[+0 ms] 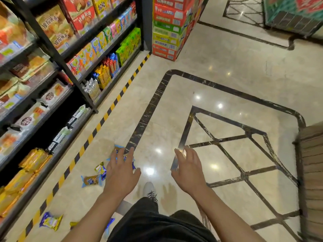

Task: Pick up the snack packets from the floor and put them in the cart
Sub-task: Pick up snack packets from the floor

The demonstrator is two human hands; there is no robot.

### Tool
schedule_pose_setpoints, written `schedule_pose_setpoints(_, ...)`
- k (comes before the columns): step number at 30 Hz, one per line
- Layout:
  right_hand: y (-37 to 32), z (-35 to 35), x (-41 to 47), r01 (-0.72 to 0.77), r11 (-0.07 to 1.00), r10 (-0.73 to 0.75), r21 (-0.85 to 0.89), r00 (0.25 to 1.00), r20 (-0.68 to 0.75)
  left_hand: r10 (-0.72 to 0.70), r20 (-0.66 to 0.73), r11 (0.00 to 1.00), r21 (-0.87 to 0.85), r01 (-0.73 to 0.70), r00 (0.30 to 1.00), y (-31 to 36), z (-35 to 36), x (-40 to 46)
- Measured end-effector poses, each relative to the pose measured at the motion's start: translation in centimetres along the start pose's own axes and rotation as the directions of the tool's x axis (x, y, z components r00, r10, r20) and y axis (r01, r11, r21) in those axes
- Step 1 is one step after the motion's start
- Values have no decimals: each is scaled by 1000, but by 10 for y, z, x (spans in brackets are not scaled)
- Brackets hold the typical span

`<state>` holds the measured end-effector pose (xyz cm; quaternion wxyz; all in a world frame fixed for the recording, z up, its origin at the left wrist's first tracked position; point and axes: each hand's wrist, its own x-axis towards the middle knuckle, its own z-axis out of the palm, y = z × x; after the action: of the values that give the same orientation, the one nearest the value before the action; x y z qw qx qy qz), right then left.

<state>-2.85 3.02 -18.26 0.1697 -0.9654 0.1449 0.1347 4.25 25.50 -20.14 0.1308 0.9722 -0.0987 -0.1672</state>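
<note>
Fingers of both hands [122, 173] [189, 169] spread, holding nothing, snack packets [90, 180] on floor [227, 75], shelves [57, 55] full of boxes.

Both hands [122, 173] [189, 169] spread, empty, above floor [227, 70]; snack packets [90, 180] scattered left.

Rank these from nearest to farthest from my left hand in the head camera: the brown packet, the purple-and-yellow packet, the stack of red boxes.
From the left hand:
1. Brown packet, on the floor just to its left.
2. Purple-and-yellow packet, lower left near the striped tape.
3. Stack of red boxes, far ahead at the shelf's end.
</note>
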Motion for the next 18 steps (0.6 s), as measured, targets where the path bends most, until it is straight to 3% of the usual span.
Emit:
schedule_pose_setpoints(5,-10,-24,52,28,999,-28,15,1000,-15,-46,13,998,-37,46,999,2,-7,20)
schedule_pose_setpoints(10,-23,-35,97,146,989,-145,-20,989,38,-169,24,983,-75,170,985,3,-9,35)
schedule_pose_setpoints(15,-33,-40,142,306,946,-289,-106,946,150,-355,-5,931,-92,353,935,2,-13,41)
schedule_pose_setpoints(18,-38,-51,172,445,889,-420,-108,887,190,-501,-45,857,-164,488,864,8,-21,41)
